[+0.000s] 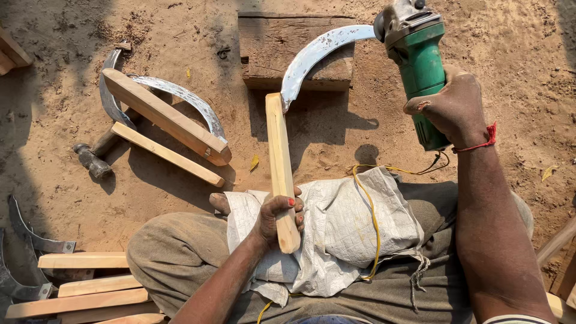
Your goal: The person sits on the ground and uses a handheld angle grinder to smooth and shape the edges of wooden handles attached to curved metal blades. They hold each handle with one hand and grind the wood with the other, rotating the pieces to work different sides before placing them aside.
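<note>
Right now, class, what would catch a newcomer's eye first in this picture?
The green angle grinder, raised upper right in the right hand, meets the curved steel blade of a wooden-handled sickle. The left hand holds that handle at centre. More finished sickles lie on the sand, upper left.

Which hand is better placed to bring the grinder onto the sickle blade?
Right. The right hand already grips the green angle grinder, its head beside the curved blade. The left hand is busy, wrapped around the wooden handle.

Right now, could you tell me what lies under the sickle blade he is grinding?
Under the sickle blade lies a wooden block on sandy ground. The blade covers a strip of the block's top.
</note>
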### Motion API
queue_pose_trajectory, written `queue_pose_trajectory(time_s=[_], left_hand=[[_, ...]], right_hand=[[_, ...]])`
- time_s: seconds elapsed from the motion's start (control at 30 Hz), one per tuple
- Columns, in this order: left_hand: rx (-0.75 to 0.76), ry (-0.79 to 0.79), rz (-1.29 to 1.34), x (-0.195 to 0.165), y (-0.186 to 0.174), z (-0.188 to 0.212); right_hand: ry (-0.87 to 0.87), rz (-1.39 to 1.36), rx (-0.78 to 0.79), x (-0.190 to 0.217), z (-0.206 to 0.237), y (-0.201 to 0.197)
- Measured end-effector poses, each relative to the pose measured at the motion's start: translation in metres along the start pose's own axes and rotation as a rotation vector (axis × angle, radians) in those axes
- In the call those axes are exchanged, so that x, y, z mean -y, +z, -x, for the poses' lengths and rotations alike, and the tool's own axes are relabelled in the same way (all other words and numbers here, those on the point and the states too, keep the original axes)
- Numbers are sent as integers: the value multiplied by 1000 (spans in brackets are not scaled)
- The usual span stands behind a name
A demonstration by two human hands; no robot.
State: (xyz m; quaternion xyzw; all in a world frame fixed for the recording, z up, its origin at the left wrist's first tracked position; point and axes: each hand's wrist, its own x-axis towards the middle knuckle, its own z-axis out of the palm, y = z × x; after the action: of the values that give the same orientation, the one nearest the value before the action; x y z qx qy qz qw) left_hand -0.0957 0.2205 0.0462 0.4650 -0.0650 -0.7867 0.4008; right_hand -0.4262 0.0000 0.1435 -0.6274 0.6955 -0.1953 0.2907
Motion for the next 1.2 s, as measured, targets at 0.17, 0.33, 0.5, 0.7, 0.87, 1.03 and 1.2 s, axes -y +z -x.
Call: queue_pose_trajectory(time_s=[0.17,0.33,0.5,0.7,0.87,1.03,1.2], left_hand=[[7,-26,72,6,18,9],[25,-23,47,-1,32,18],[15,-7,-2,-1,40,23],[6,-164,105,-1,42,18],[-17,-147,109,-8,43,23],[-24,-129,131,-13,59,28],[-47,-95,192,-7,82,30]], right_hand=[[18,150,3,3,-4,14],[-31,213,14,16,-11,18],[-87,169,119,24,-11,26],[-165,130,368,37,17,33],[-110,169,405,42,27,38],[-105,163,276,39,14,40],[-158,103,361,31,24,41]])
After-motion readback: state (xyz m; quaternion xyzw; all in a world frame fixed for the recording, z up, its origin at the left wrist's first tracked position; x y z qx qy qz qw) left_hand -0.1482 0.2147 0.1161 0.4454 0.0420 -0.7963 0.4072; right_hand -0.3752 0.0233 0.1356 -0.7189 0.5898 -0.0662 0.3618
